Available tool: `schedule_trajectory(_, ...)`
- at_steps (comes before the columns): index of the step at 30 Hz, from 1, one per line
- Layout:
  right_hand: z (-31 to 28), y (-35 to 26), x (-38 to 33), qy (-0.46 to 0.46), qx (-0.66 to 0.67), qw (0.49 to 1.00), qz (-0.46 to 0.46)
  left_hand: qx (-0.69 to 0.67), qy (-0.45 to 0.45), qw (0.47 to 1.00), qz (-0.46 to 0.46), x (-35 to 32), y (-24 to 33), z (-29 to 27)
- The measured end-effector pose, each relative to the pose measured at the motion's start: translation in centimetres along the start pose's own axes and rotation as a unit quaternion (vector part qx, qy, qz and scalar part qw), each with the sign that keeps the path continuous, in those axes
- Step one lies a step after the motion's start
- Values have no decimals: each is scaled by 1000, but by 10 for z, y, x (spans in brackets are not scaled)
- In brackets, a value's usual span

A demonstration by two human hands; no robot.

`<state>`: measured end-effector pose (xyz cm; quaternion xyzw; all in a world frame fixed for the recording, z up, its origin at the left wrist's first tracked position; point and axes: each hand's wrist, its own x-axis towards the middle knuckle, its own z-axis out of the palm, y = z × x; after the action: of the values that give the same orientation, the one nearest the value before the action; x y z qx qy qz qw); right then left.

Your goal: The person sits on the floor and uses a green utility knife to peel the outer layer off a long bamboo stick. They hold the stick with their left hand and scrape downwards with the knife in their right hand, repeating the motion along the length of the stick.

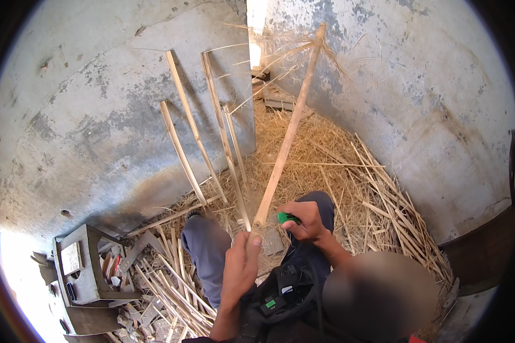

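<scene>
A long, pale bamboo pole (289, 131) slants up and away from me, its frayed far end near the right wall. My left hand (243, 263) is closed around its near end, thumb on top. Just right of that end, my right hand (310, 222) grips a green-handled tool (288, 218). The tool's working part is hidden or too small to make out. Thin fibres stick out from the pole's top. Beyond my left hand, several split bamboo strips (184, 154) lean on the left wall.
Straw and shavings (320, 163) cover the floor between two worn walls. Long strips (395, 211) are heaped along the right wall, with more strips (174, 297) at lower left. Beside those stands a wooden stool-like frame (91, 294) with scraps. A black pack (283, 297) rests at my lap.
</scene>
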<state>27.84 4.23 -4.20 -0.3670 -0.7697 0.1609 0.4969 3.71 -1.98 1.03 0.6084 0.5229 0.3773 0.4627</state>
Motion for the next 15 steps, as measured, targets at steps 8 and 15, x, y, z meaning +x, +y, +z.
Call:
schedule_trajectory(8,9,0,3,-10,-4,999,-47,-4,-27,1000,1,-1,2,-2)
schedule_trajectory(15,9,-6,8,0,-37,998,-44,71,15,997,19,-9,13,1)
